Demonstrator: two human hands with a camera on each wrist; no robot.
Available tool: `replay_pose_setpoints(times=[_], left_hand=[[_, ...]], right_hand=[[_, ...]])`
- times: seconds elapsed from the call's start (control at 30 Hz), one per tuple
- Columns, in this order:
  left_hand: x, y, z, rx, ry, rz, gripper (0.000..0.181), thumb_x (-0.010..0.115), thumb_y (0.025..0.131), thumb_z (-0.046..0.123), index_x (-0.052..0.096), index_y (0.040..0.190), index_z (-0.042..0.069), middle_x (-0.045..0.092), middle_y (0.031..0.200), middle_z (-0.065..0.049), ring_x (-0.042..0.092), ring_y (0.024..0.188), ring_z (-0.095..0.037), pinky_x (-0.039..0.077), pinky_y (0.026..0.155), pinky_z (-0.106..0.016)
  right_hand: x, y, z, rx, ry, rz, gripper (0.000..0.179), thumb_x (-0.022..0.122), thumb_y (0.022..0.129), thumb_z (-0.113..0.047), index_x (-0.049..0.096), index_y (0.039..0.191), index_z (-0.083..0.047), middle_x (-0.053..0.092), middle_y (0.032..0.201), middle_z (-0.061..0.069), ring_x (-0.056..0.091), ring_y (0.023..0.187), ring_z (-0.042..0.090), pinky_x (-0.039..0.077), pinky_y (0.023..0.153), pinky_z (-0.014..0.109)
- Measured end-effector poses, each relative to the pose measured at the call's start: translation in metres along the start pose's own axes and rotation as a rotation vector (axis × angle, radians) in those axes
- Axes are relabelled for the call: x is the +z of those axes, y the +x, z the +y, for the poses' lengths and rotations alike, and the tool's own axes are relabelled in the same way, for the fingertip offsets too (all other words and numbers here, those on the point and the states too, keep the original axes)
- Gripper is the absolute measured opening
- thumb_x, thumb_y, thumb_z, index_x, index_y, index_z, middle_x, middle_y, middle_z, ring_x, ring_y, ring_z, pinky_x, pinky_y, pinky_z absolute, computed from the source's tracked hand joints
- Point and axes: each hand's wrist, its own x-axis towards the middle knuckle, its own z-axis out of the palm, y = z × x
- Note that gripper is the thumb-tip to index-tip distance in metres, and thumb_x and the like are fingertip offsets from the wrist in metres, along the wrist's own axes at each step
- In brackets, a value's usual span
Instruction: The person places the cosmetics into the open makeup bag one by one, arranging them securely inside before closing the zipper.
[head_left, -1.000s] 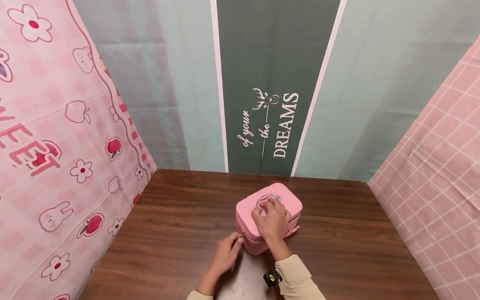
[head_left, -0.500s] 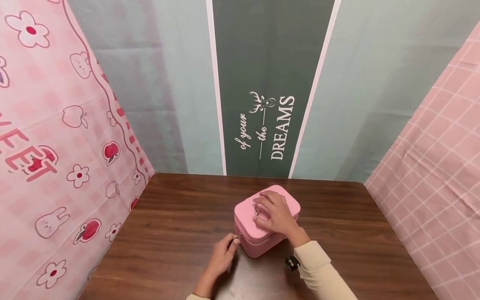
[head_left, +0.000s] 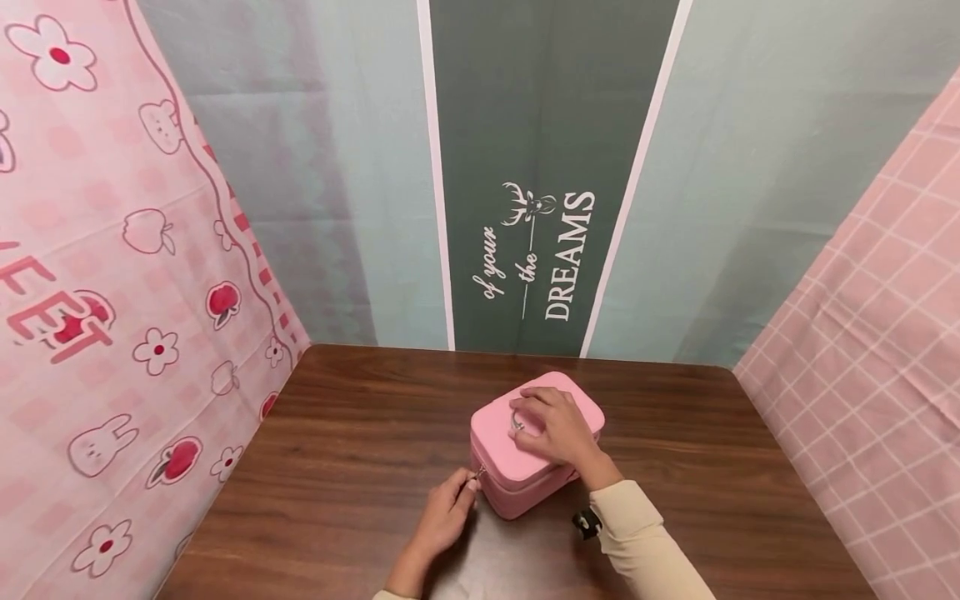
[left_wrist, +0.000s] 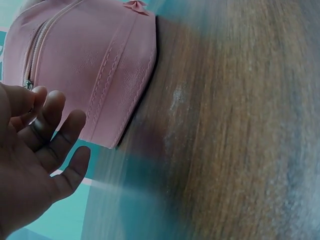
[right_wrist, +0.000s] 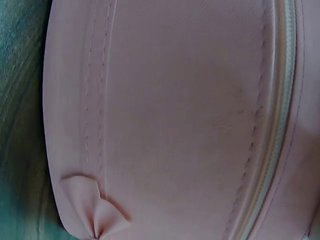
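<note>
A pink zippered cosmetic case point(head_left: 502, 433) stands on the wooden table point(head_left: 345, 433), lid on top. At its near left corner, my left hand point(head_left: 445, 510) pinches the zipper pull point(left_wrist: 28, 84) between thumb and index finger, while its other fingers are loosely bent. My right hand point(head_left: 553, 425) rests over the lid, fingers spread and slightly bent, partly hiding the silver handle point(head_left: 517, 421). The right wrist view shows the case's side, with the zipper point(right_wrist: 280, 125) running along it and a pink bow point(right_wrist: 95, 207) low on it; no fingers appear there.
Behind the table hangs a green-grey backdrop point(head_left: 517, 100) with white lettering. A pink printed cloth point(head_left: 172, 292) lines the left side, and a pink checked cloth point(head_left: 885, 317) the right.
My right hand has released its pinch on the handle and spread over the lid, its forearm swinging right. The left hand keeps its pinch on the zipper pull near the same corner.
</note>
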Motion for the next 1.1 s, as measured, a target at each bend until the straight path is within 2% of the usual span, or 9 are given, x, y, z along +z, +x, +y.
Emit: replay_pose_setpoints(times=[0.1, 0.2, 0.3, 0.43, 0.53, 0.67, 0.9, 1.0, 1.1], left_hand=[[-0.001, 0.002, 0.001, 0.002, -0.006, 0.02, 0.014, 0.054, 0.101, 0.011, 0.063, 0.091, 0.007, 0.063, 0.07, -0.006, 0.048, 0.066, 0.005, 0.041, 0.064, -0.019], [0.0, 0.003, 0.004, 0.016, -0.02, 0.05, 0.015, 0.055, 0.1, 0.01, 0.061, 0.087, 0.005, 0.063, 0.069, -0.01, 0.046, 0.063, 0.005, 0.04, 0.061, -0.018], [0.0, 0.004, 0.005, 0.028, -0.015, 0.075, 0.017, 0.056, 0.099, 0.009, 0.059, 0.083, 0.005, 0.061, 0.067, -0.007, 0.044, 0.062, 0.005, 0.039, 0.06, -0.018], [0.001, 0.004, 0.005, 0.006, -0.007, 0.068, 0.016, 0.056, 0.098, 0.009, 0.059, 0.083, 0.006, 0.06, 0.066, -0.002, 0.045, 0.062, 0.005, 0.04, 0.06, -0.018], [0.001, 0.004, 0.005, -0.012, -0.011, 0.064, 0.014, 0.056, 0.097, 0.008, 0.061, 0.084, 0.006, 0.06, 0.066, -0.002, 0.046, 0.061, 0.004, 0.04, 0.06, -0.018], [0.0, 0.006, 0.004, -0.021, -0.014, 0.056, 0.014, 0.055, 0.098, 0.009, 0.062, 0.086, 0.004, 0.061, 0.066, -0.004, 0.046, 0.061, 0.004, 0.04, 0.059, -0.018], [-0.003, 0.006, 0.004, -0.036, -0.026, 0.037, 0.015, 0.055, 0.099, 0.009, 0.063, 0.089, 0.002, 0.061, 0.067, -0.007, 0.046, 0.061, 0.004, 0.041, 0.06, -0.019], [-0.005, 0.006, 0.003, -0.042, -0.019, 0.036, 0.015, 0.056, 0.098, 0.01, 0.063, 0.088, 0.002, 0.061, 0.067, -0.006, 0.047, 0.062, 0.003, 0.041, 0.061, -0.019], [-0.009, 0.005, 0.002, -0.047, -0.002, 0.031, 0.016, 0.057, 0.098, 0.012, 0.064, 0.087, 0.002, 0.06, 0.068, -0.003, 0.047, 0.062, 0.003, 0.041, 0.061, -0.019]], right_hand=[[0.002, 0.001, -0.009, 0.087, -0.014, 0.017, 0.042, 0.08, 0.074, -0.037, 0.076, 0.111, -0.016, 0.071, 0.118, 0.012, 0.063, 0.115, 0.032, 0.045, 0.092, 0.05], [0.004, 0.0, -0.02, 0.213, -0.032, 0.019, 0.043, 0.078, 0.079, -0.04, 0.075, 0.113, -0.014, 0.07, 0.121, 0.015, 0.062, 0.117, 0.035, 0.044, 0.094, 0.052], [0.008, -0.001, -0.03, 0.334, -0.069, 0.031, 0.045, 0.075, 0.082, -0.042, 0.074, 0.117, -0.014, 0.068, 0.125, 0.017, 0.059, 0.12, 0.036, 0.042, 0.099, 0.055], [0.012, -0.002, -0.044, 0.465, -0.114, 0.082, 0.047, 0.073, 0.084, -0.042, 0.073, 0.119, -0.01, 0.066, 0.126, 0.02, 0.057, 0.122, 0.038, 0.04, 0.101, 0.058], [0.015, -0.003, -0.052, 0.532, -0.129, 0.123, 0.046, 0.072, 0.086, -0.042, 0.072, 0.118, -0.008, 0.065, 0.126, 0.021, 0.056, 0.121, 0.04, 0.039, 0.099, 0.06], [0.016, -0.002, -0.058, 0.572, -0.145, 0.147, 0.046, 0.07, 0.087, -0.042, 0.071, 0.118, -0.008, 0.065, 0.127, 0.021, 0.055, 0.121, 0.04, 0.039, 0.097, 0.06], [0.013, -0.001, -0.058, 0.585, -0.117, 0.123, 0.049, 0.07, 0.086, -0.043, 0.071, 0.12, -0.008, 0.063, 0.128, 0.021, 0.054, 0.122, 0.04, 0.037, 0.097, 0.06], [0.007, -0.002, -0.054, 0.572, -0.072, 0.073, 0.051, 0.071, 0.085, -0.043, 0.07, 0.123, -0.009, 0.062, 0.131, 0.022, 0.052, 0.124, 0.041, 0.035, 0.097, 0.061], [-0.003, -0.004, -0.047, 0.5, -0.016, -0.009, 0.052, 0.073, 0.084, -0.038, 0.069, 0.126, -0.009, 0.061, 0.132, 0.023, 0.051, 0.125, 0.042, 0.034, 0.097, 0.061]])
